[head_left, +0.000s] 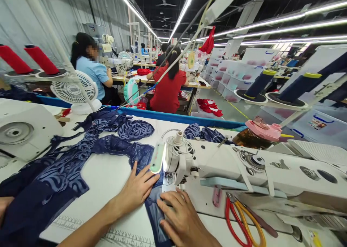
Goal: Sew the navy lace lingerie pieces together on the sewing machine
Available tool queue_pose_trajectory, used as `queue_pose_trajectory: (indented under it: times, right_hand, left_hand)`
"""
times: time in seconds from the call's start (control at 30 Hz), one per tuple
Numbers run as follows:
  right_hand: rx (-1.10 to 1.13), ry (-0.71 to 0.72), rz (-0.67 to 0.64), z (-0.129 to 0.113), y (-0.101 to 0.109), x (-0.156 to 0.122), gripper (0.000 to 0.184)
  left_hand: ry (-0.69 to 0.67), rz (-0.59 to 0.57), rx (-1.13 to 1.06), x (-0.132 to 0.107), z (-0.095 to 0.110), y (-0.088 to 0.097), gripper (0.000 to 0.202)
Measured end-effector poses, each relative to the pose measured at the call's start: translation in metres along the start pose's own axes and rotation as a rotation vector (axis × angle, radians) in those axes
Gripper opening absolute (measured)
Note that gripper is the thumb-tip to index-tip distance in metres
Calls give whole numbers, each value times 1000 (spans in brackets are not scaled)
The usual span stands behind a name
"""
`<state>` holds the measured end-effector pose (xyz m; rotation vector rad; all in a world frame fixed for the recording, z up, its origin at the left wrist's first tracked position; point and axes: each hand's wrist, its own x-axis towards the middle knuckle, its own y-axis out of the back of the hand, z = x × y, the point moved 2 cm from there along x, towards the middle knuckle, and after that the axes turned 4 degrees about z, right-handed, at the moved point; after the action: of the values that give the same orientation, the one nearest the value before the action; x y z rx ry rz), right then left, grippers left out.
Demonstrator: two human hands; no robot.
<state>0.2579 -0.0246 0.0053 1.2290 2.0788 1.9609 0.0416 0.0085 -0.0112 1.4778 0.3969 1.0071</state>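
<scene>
Seemingly both hands point(138, 189) point(180, 214) press fabric point(151, 203) beside needle.

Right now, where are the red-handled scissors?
Head view, lower right: the red-handled scissors lie flat on the table just below the sewing machine, right of the right hand.

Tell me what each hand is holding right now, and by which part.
Neither hand grips anything. Left hand and right hand lie flat on the navy fabric, pressing its strip beside the sewing machine needle.
</scene>
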Motion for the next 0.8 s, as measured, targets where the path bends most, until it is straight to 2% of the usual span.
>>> queue_pose_trajectory:
  times: [0.07, 0.13, 0.2, 0.27, 0.33, 0.43, 0.5, 0.6, 0.67, 0.7, 0.73, 0.8]
  right_hand:
    - [-9, 55, 20, 0, -1, 0, 33]
    - [-23, 89, 45, 1, -3, 0, 33]
    - [-30, 110, 53, 3, -5, -1, 34]
    - [-28, 125, 52, 4, -6, -1, 33]
    - [-32, 132, 53, 4, -6, -2, 33]
    - [-55, 159, 79, 5, -7, -3, 33]
    - [-60, 192, 129, 6, -11, -4, 30]
    - [-18, 227, 198, 4, -16, -4, 25]
    - [25, 223, 230, -1, -14, -1, 25]
    - [48, 216, 248, -6, -10, 1, 27]
    - [72, 209, 263, -12, -5, 4, 30]
    - [133, 186, 261, -26, 9, 10, 36]
  left_hand:
    - [16, 9, -13, -20, 3, 8, 53]
    - [159, 96, -73, -37, 3, 19, 43]
    - [506, 207, -122, -48, -4, 27, 27]
    - [862, 267, -108, -49, -13, 29, 32]
    - [1040, 272, -55, -43, -21, 24, 41]
    - [1077, 289, -53, -33, -35, 19, 27]
    - [1114, 311, -109, -38, -46, 25, 17]
    - [1215, 416, -173, -62, -56, 54, 22]
    - [1261, 541, -153, -81, -49, 80, 43]
    - [1236, 626, -136, -90, -41, 92, 52]
    - [1156, 631, -122, -96, -31, 101, 55]
    - [907, 528, -142, -107, -10, 113, 48]
